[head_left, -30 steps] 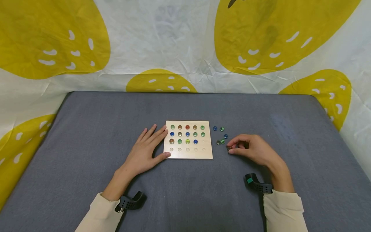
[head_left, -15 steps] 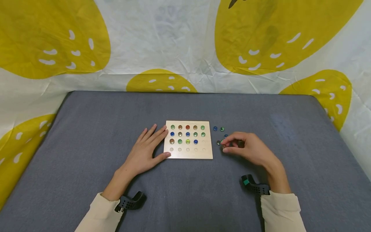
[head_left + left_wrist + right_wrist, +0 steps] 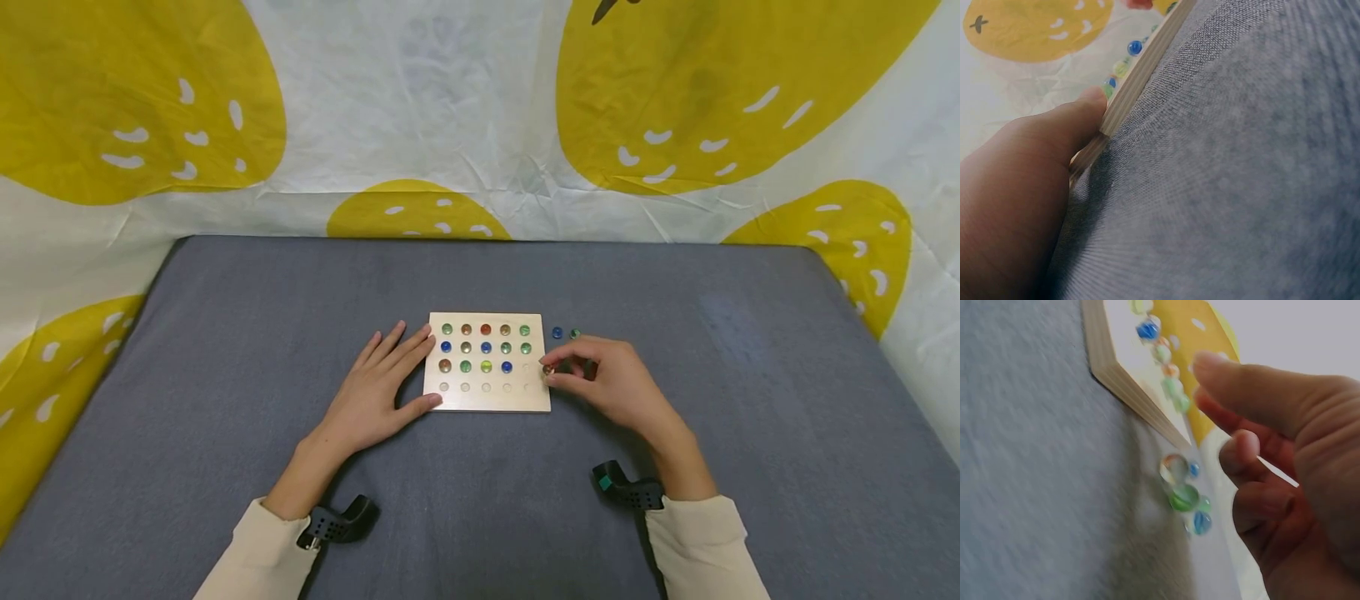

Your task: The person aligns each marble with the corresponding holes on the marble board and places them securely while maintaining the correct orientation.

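Note:
A pale wooden board [image 3: 489,403] lies on the cloth, with rows of round hollows. Glass marbles fill its two back rows and most of the third; the front-row hollows are bare. My left hand [image 3: 367,408] rests spread at the board's left side, fingertips and thumb touching its edge. Between thumb and forefinger, my right hand [image 3: 618,383] pinches a brownish marble [image 3: 548,370] over the board's right edge. In the right wrist view the thumb [image 3: 1241,384] largely hides that marble. Loose marbles beside the board include a clear one [image 3: 1174,468] and a green one [image 3: 1184,497].
Right of the board's back corner lie a blue marble [image 3: 557,332] and a green marble [image 3: 574,333]; the right hand covers other loose ones in the head view. Grey cloth [image 3: 300,292] covers the table. Behind hangs a white curtain [image 3: 420,100] with yellow shapes.
My right hand has carried the pinched marble leftward and slightly away from me, from beyond the loose marbles to the board's right edge. My left hand and the board stay still.

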